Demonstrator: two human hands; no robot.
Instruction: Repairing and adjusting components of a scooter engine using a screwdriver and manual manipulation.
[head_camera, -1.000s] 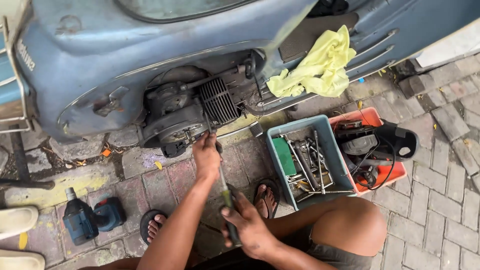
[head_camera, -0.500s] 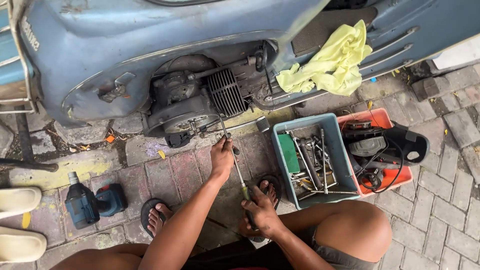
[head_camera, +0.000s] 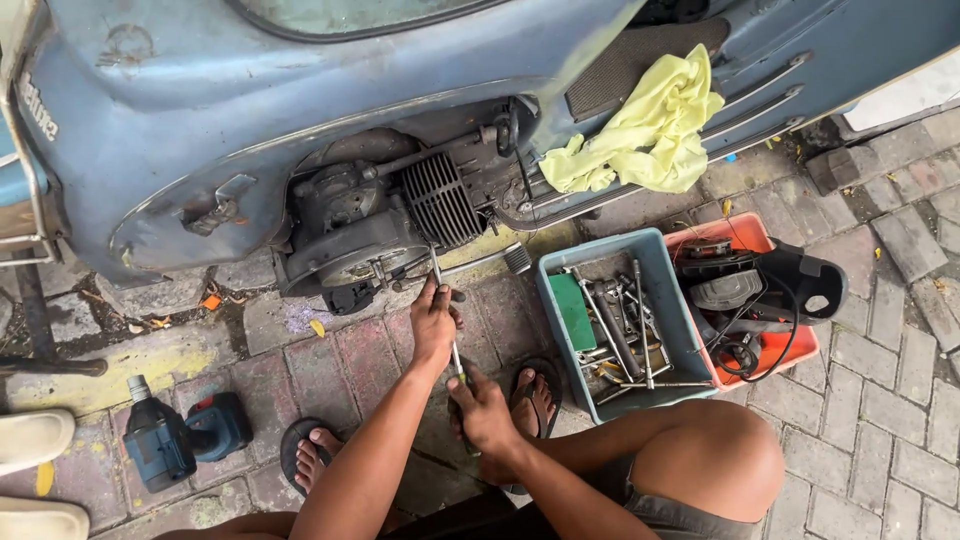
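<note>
Gripping item one, a long screwdriver (head_camera: 447, 325), with both hands: my left hand (head_camera: 434, 322) wraps the bare shaft near the tip, fingers closed around the metal; my right hand (head_camera: 484, 415) is clamped on the handle lower down, close to my knee. Tip sits at the underside of the engine (head_camera: 370, 225), just below the finned cylinder (head_camera: 440, 198), on the blue scooter (head_camera: 250, 100); the exact fastener it meets is too small to tell. Risk, as I judge it: the tip slips off and my left knuckles run into the fins or casing, since that hand rides so near the point. Second risk: the long shaft is held at a slant, so a hard push could cam it out and round the fastener. Item two, grey-blue tool tray (head_camera: 655, 265), touching the orange tray (head_camera: 745, 235), beside my right foot; a jolt of my knee could tip sockets onto the paving. Item three, cordless driver (head_camera: 170, 440), lying near my left foot (head_camera: 312, 450), a stumble hazard. Item four, yellow rag (head_camera: 645, 125), draped on the footboard, well apart.
</note>
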